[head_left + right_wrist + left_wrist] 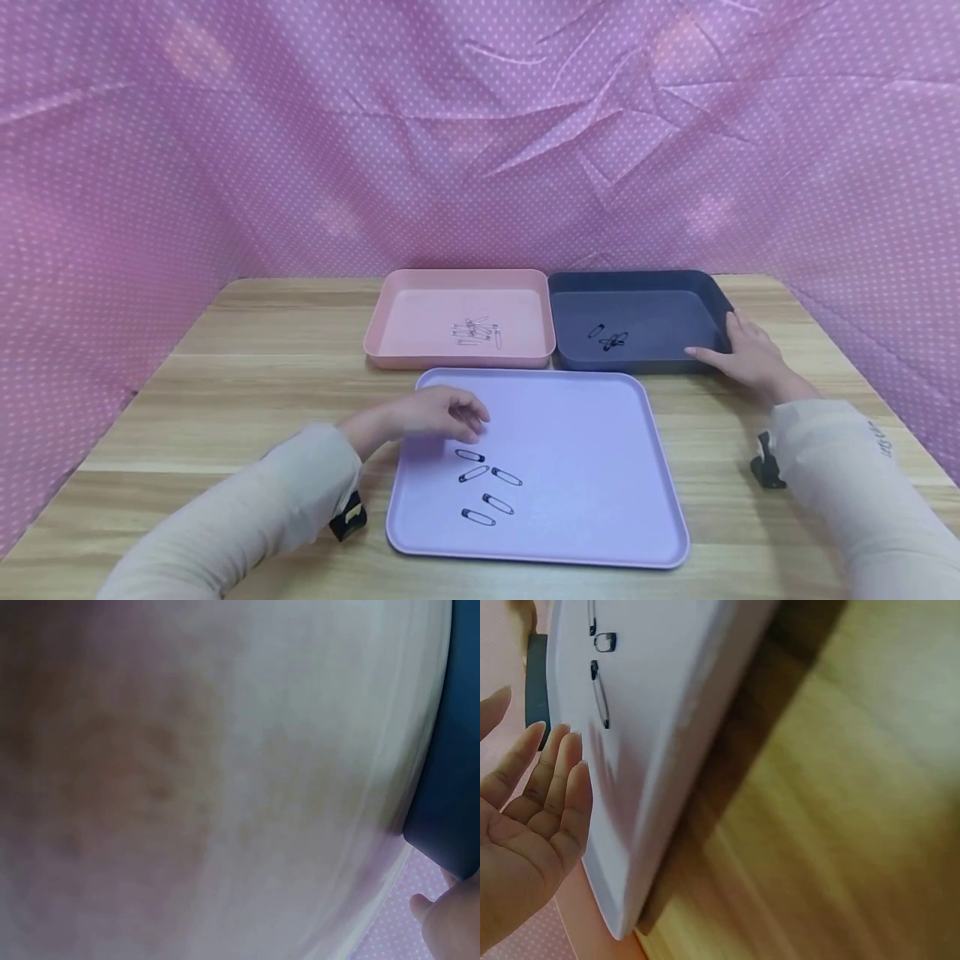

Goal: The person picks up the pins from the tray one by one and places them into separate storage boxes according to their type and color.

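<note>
Five safety pins (486,487) lie just below the relaxed, empty left hand (442,414); the right hand (746,354) touches the dark tray (637,287).

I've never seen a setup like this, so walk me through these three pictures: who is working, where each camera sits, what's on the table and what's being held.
No machine here: a person works with two bare hands. The wide picture comes from a camera on the head, looking down at a wooden table. The other two come from cameras strapped to each wrist, so they look close and blurry.

On the table lie a lilac tray with five safety pins, a pink tray with a small heap of pale pins, and a dark blue tray with a few dark pins.

The left hand hovers over the lilac tray, just above the pins; its grip looks empty. The right hand rests on the dark blue tray's near right rim.
</note>
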The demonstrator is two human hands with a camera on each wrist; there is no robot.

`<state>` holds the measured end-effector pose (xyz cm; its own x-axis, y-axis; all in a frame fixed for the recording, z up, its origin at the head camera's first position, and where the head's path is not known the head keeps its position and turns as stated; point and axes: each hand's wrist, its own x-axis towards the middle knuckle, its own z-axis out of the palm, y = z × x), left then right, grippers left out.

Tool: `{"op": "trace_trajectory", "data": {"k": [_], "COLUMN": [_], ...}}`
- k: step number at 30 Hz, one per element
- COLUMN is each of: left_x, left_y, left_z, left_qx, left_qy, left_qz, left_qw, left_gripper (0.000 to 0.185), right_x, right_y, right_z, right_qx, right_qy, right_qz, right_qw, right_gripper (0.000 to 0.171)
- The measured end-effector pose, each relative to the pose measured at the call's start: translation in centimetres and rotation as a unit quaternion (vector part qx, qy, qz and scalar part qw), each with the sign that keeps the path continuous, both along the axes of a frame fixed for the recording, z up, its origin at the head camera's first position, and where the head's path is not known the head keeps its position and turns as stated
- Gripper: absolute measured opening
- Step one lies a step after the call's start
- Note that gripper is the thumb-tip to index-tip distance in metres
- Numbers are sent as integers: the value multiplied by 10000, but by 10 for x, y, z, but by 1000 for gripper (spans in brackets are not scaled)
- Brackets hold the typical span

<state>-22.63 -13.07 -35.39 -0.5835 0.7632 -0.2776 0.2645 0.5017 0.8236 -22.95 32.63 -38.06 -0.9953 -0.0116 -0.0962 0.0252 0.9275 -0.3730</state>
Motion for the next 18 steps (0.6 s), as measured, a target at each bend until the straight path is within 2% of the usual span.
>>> {"op": "trace_trajectory", "data": {"k": [6, 11, 18], "left_x": [4, 4, 5], "left_y": [-4, -7, -9], "left_z": [-4, -8, -16], "left_qx": [-162, -112, -135], "left_qy": [59, 131, 286], "left_qz": [53, 74, 129], "left_qw": [9998, 9998, 9994], "left_gripper": [30, 29, 20], "right_x": [-1, -2, -1], "right_y": [1, 1, 0], "right_z": [-1, -1, -1], "right_qx": [51, 53, 25], "right_qy": [79, 93, 69], "right_qz": [0, -8, -11], "right_qw": [10000, 9999, 10000], "right_gripper": [100, 100, 100]}}
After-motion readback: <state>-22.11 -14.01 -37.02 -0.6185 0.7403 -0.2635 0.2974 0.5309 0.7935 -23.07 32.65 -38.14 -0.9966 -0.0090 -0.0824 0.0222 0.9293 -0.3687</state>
